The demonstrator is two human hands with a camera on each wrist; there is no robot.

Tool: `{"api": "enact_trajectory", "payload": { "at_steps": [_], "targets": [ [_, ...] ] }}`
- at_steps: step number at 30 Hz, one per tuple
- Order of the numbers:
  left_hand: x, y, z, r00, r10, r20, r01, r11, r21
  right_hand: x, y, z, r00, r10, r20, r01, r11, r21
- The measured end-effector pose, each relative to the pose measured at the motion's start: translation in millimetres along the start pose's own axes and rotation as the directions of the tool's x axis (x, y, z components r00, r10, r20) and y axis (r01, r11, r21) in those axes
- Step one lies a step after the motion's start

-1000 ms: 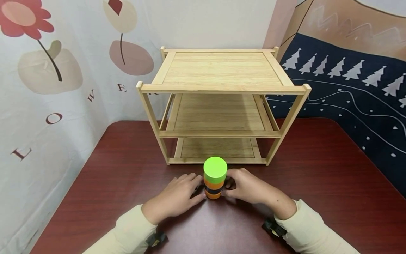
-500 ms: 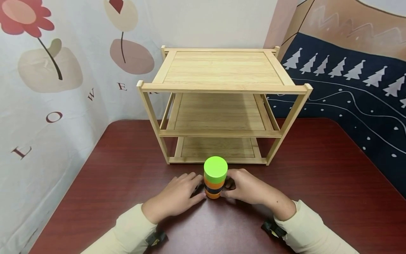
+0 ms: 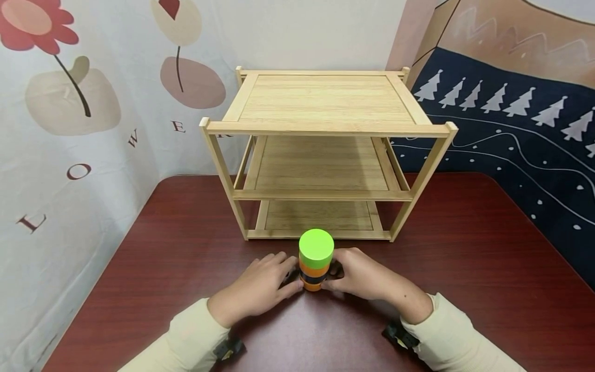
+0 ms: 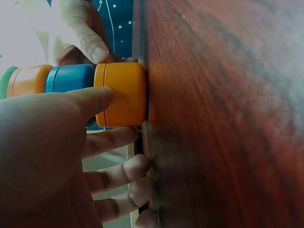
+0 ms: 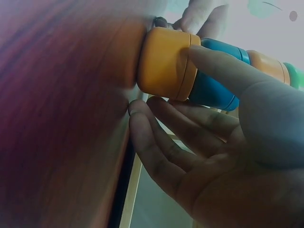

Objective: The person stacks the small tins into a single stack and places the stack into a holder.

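Observation:
A stack of small round containers stands upright on the table: an orange container (image 3: pixel 312 286) at the bottom, then a dark blue container (image 4: pixel 75 77), a second orange container (image 4: pixel 32 80) and a bright green container (image 3: pixel 316 249) on top. From the left, my left hand (image 3: pixel 261 287) holds the bottom orange container between thumb and index finger, its other fingers resting near the tabletop. On the opposite side my right hand (image 3: pixel 360 274) holds the same container, thumb on its near face and fingers behind. The head view hides part of the fingertips behind the stack.
A three-tier wooden shelf (image 3: pixel 331 129) stands just behind the stack. The dark red table (image 3: pixel 186 222) extends to both sides. Patterned cloths (image 3: pixel 107 103) hang behind and beside it. Small black devices (image 3: pixel 401 335) are strapped at both wrists.
The stack stays in place between both hands. My right thumb has shifted very slightly left along the bottom orange container.

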State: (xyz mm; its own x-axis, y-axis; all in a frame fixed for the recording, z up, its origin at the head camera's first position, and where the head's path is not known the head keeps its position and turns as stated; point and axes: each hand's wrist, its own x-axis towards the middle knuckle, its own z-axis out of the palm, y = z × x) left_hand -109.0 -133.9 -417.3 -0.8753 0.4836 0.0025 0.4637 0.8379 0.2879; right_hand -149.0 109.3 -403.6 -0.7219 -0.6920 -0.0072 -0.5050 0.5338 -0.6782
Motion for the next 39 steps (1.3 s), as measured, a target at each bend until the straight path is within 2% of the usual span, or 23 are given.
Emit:
{"api": "enact_trajectory", "payload": {
  "at_steps": [16, 29, 39],
  "targets": [
    [-1.1, 3.4, -1.5, 0.998, -0.058, 0.035, 0.059, 0.998, -0.027, -1.7, -1.0, 0.9, 0.998, 0.037, 0.049, -0.040, 0.997, 0.066],
    [-0.3, 5.5, -1.4, 1.000, -0.013, 0.001, 0.013, 1.000, 0.012, -3.1, -1.5, 1.8, 0.997, 0.060, 0.046, -0.063, 0.996, 0.059],
    [-0.5, 5.1, -0.8, 1.000, -0.017, 0.003, 0.016, 1.000, 0.014, -1.9, -2.5, 2.8, 0.999, 0.043, 0.023, -0.044, 0.998, 0.033]
  ]
}}
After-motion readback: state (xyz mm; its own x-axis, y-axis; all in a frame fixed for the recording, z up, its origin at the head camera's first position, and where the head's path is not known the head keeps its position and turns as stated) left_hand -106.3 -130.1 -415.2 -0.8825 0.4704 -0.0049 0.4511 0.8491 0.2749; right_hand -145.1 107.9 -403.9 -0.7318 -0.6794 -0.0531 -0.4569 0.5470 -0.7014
